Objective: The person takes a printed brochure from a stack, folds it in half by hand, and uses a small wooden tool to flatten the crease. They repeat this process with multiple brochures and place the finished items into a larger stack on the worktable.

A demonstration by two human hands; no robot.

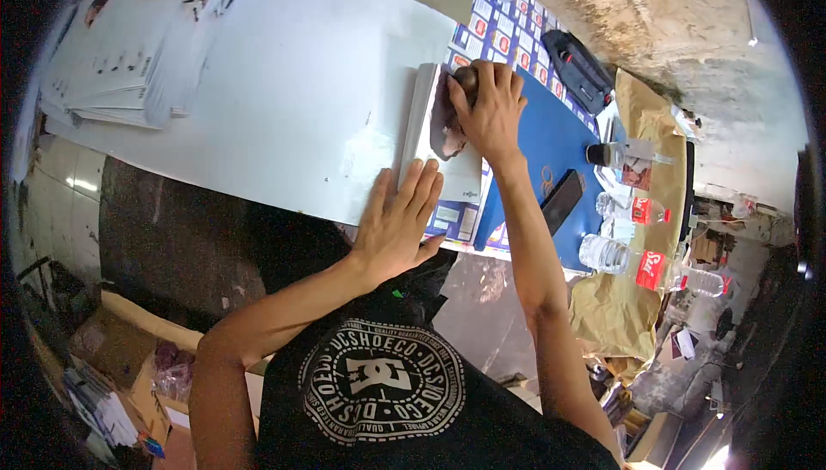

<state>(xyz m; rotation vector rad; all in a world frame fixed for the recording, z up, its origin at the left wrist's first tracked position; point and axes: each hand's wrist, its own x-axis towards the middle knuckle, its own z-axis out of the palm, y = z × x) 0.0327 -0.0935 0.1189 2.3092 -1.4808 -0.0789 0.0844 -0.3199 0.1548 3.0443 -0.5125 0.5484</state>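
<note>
A stack of white printed sheets [420, 117] with a dark brown picture on top lies near the table's front edge. My left hand [398, 220] rests flat on its near left edge, with the fingers stretched out and nothing held. On the stack's far right part, my right hand [492, 113] is closed around a dark, rounded, stone-like object [465, 83]. That object sits against the top sheet, and its exact kind does not show. The fingers cover part of it.
Loose piles of printed sheets [112, 83] lie at the far left of the white table [284, 83]. To the right are a blue board [542, 126], a black phone-like slab [564, 201], a dark pouch [578, 70] and several plastic bottles [604, 253] beside brown paper [602, 315].
</note>
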